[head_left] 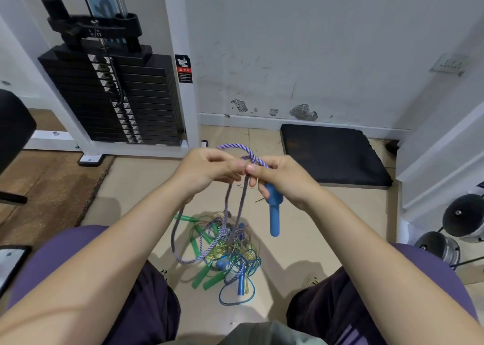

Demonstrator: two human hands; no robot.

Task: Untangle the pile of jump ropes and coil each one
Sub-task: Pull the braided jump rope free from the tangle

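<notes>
A purple-and-white braided jump rope [237,148] loops above my two hands, which meet at chest height. My left hand [207,173] pinches the rope at the loop. My right hand [281,179] grips the rope's blue handle [273,213], which points down, and its thumb and forefinger pinch the same loop. Two strands of this rope hang down into a tangled pile [225,253] on the floor between my knees. The pile holds green handles [203,279], blue handles [241,284] and thin blue and yellow-green cords wound together.
A weight stack machine [117,96] with a white frame stands at the back left. A black mat [332,153] lies against the wall on the right. Dumbbells [461,219] sit at the far right. The floor [144,187] is beige tile.
</notes>
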